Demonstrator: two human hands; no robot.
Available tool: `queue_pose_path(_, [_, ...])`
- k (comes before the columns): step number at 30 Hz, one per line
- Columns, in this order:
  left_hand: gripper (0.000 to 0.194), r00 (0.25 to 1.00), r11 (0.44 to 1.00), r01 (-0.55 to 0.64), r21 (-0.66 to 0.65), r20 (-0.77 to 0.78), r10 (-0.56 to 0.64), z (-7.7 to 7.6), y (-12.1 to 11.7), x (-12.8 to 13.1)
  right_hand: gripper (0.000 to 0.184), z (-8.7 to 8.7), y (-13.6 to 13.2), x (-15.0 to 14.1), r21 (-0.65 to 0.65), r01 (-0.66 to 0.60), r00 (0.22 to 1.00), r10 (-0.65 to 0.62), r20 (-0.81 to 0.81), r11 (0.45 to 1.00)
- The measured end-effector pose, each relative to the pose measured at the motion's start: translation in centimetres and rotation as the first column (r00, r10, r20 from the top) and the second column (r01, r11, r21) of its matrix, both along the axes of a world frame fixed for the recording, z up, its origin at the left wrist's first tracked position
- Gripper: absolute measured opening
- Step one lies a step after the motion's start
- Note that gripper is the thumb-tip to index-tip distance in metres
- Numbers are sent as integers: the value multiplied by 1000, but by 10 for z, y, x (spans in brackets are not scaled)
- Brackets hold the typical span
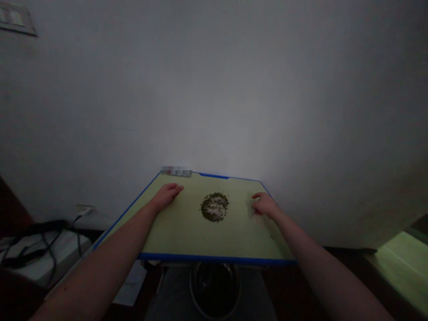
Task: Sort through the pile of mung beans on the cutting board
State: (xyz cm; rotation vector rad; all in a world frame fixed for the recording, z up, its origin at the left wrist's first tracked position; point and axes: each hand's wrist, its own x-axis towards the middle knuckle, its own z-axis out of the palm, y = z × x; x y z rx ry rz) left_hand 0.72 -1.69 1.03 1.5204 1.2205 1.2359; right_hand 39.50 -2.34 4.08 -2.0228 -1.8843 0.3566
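A pale green board with a blue edge [187, 236] lies in front of me against a white wall. A small round heap of dark green grains mixed with white ones [214, 207] sits in its middle. My left hand [167, 194] rests palm down on the board to the left of the heap, fingers stretched flat, holding nothing. My right hand [264, 204] rests near the board's right edge with its fingers curled in; whether anything is between them I cannot make out.
Under the board's front edge a dark round bowl or pot [215, 290] shows. Black cables [40, 249] lie on a white surface at the left. A green-lit surface [401, 263] is at the right. The white wall [234, 89] rises just behind the board.
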Motion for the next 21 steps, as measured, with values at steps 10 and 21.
queue_pose_path(10, [35,998,1000,-16,-21,-53,15,-1,1,-1,30,32,72,-42,204,-251,960,217,176,946])
queue_pose_path(21, [34,999,1000,-1,-22,-44,0,0,4,-1,27,1,94,-86,25,-514,783,457,421,857])
